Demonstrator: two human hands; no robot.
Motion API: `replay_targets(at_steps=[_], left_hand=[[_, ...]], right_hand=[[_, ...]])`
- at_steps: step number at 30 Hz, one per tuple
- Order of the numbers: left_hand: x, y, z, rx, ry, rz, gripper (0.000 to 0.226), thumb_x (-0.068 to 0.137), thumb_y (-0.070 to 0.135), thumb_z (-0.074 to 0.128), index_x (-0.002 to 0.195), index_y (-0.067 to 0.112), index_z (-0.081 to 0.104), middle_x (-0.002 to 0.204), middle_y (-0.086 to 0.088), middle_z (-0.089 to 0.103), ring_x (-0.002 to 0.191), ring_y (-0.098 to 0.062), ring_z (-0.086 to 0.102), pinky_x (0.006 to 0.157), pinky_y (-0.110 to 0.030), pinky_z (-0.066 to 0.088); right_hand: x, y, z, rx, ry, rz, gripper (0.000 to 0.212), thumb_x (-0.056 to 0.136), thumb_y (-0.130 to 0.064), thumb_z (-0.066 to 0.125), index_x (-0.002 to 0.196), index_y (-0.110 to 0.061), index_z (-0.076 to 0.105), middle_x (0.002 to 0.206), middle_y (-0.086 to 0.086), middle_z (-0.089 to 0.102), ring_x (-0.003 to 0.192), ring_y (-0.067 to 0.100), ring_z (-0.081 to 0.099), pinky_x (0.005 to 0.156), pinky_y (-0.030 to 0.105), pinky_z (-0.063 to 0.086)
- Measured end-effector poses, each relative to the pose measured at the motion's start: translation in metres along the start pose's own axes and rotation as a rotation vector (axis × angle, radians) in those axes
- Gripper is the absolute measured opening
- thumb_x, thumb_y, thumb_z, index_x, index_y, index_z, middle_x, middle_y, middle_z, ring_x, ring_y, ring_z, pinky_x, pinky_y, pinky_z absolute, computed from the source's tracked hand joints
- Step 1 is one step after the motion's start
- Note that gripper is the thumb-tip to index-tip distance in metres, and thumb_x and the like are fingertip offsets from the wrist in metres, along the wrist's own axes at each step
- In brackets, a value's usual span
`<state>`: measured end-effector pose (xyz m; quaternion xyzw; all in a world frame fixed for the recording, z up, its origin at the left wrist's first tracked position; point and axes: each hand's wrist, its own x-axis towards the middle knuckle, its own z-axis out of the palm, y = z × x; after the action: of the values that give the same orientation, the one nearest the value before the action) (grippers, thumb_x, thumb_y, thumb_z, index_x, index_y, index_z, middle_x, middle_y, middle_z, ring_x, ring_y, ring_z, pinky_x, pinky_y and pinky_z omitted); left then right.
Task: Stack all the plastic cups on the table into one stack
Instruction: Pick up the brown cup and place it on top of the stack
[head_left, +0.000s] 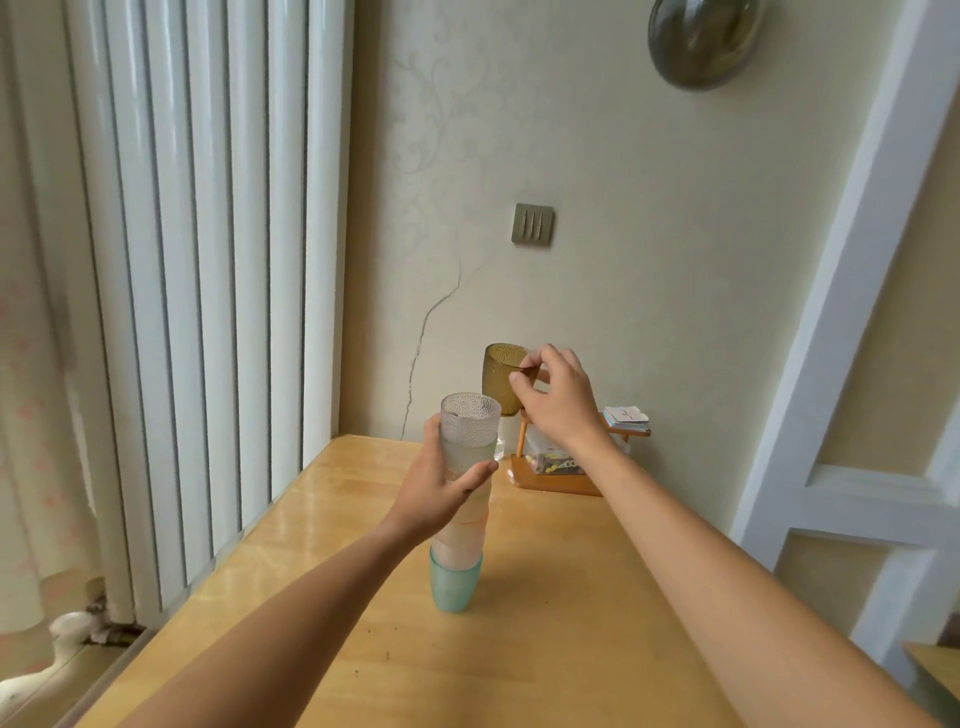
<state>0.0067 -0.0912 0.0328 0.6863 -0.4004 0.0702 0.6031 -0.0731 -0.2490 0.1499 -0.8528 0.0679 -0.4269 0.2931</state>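
Note:
A tall stack of plastic cups (462, 530) stands upright on the wooden table (571, 623), with a teal cup at the bottom, pinkish cups in the middle and a clear dimpled cup (470, 421) on top. My left hand (441, 483) wraps around the stack's upper part. My right hand (558, 400) pinches the rim of an amber dimpled cup (501, 376), held in the air just above and behind the stack's top, to its right.
A small wooden rack (561, 480) with packets and a pile of cards (626, 418) stands against the wall behind the stack. A white radiator (208, 286) runs along the table's left edge. A white door frame (841, 338) is at the right.

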Motion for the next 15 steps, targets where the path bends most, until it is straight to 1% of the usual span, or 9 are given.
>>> replay_targets(at_steps=[2, 3, 4, 5, 7, 9, 13, 15], left_hand=[[0.001, 0.0, 0.0, -0.003, -0.002, -0.013, 0.072, 0.089, 0.042, 0.08, 0.144, 0.028, 0.035, 0.136, 0.008, 0.062, 0.122, -0.011, 0.062, 0.096, -0.018, 0.048], [0.001, 0.001, 0.0, -0.003, -0.003, -0.014, 0.072, 0.089, 0.042, 0.08, 0.143, 0.029, 0.035, 0.135, 0.009, 0.062, 0.121, -0.009, 0.063, 0.094, -0.014, 0.048], [0.002, 0.002, 0.001, 0.0, -0.007, -0.017, 0.071, 0.089, 0.041, 0.081, 0.142, 0.03, 0.035, 0.134, 0.01, 0.063, 0.12, -0.007, 0.063, 0.092, -0.012, 0.048], [0.001, 0.002, 0.001, 0.001, -0.008, -0.02, 0.07, 0.089, 0.041, 0.081, 0.141, 0.031, 0.036, 0.134, 0.01, 0.063, 0.119, -0.005, 0.064, 0.09, -0.01, 0.048], [0.002, 0.002, 0.0, -0.002, -0.006, -0.023, 0.067, 0.089, 0.04, 0.081, 0.138, 0.032, 0.037, 0.132, 0.011, 0.065, 0.118, 0.001, 0.064, 0.089, -0.007, 0.049], [0.002, 0.002, 0.0, 0.006, -0.008, -0.032, 0.065, 0.088, 0.04, 0.082, 0.136, 0.033, 0.038, 0.13, 0.013, 0.066, 0.116, 0.008, 0.063, 0.087, -0.004, 0.048], [0.003, 0.004, -0.001, 0.014, -0.018, -0.038, 0.066, 0.089, 0.038, 0.082, 0.136, 0.036, 0.036, 0.128, 0.02, 0.065, 0.111, 0.022, 0.059, 0.085, 0.0, 0.046], [0.003, 0.003, -0.001, 0.015, -0.019, -0.036, 0.066, 0.089, 0.037, 0.082, 0.135, 0.037, 0.036, 0.127, 0.021, 0.065, 0.109, 0.024, 0.058, 0.084, 0.001, 0.045]], right_hand=[[0.001, -0.008, -0.002, 0.0, 0.047, -0.049, 0.009, 0.092, -0.017, 0.068, 0.094, -0.02, 0.06, 0.11, -0.001, 0.052, 0.099, 0.014, 0.056, 0.083, 0.011, 0.037], [0.003, -0.012, -0.004, 0.01, 0.069, -0.072, 0.01, 0.091, -0.016, 0.069, 0.094, -0.02, 0.06, 0.11, -0.001, 0.051, 0.097, 0.014, 0.056, 0.081, 0.007, 0.037], [0.003, -0.016, -0.005, 0.029, 0.076, -0.086, 0.01, 0.091, -0.016, 0.068, 0.094, -0.02, 0.06, 0.11, -0.002, 0.051, 0.097, 0.013, 0.056, 0.083, 0.008, 0.04], [0.004, -0.019, -0.005, 0.055, 0.072, -0.088, 0.011, 0.092, -0.016, 0.068, 0.094, -0.021, 0.059, 0.11, -0.003, 0.051, 0.1, 0.013, 0.057, 0.087, 0.014, 0.046], [0.004, -0.026, -0.004, 0.098, 0.057, -0.089, 0.01, 0.092, -0.018, 0.068, 0.094, -0.022, 0.059, 0.11, -0.003, 0.051, 0.106, 0.014, 0.059, 0.091, 0.032, 0.058], [0.004, -0.03, -0.002, 0.11, 0.033, -0.103, 0.01, 0.092, -0.02, 0.068, 0.093, -0.024, 0.058, 0.108, -0.003, 0.052, 0.109, 0.017, 0.061, 0.093, 0.04, 0.059], [0.0, -0.035, 0.004, 0.101, -0.052, -0.108, 0.008, 0.091, -0.029, 0.064, 0.092, -0.027, 0.057, 0.106, -0.008, 0.053, 0.111, 0.019, 0.061, 0.094, 0.044, 0.058], [-0.001, -0.036, 0.004, 0.098, -0.051, -0.094, 0.008, 0.09, -0.028, 0.064, 0.091, -0.025, 0.057, 0.107, -0.005, 0.055, 0.11, 0.02, 0.061, 0.093, 0.041, 0.056]])
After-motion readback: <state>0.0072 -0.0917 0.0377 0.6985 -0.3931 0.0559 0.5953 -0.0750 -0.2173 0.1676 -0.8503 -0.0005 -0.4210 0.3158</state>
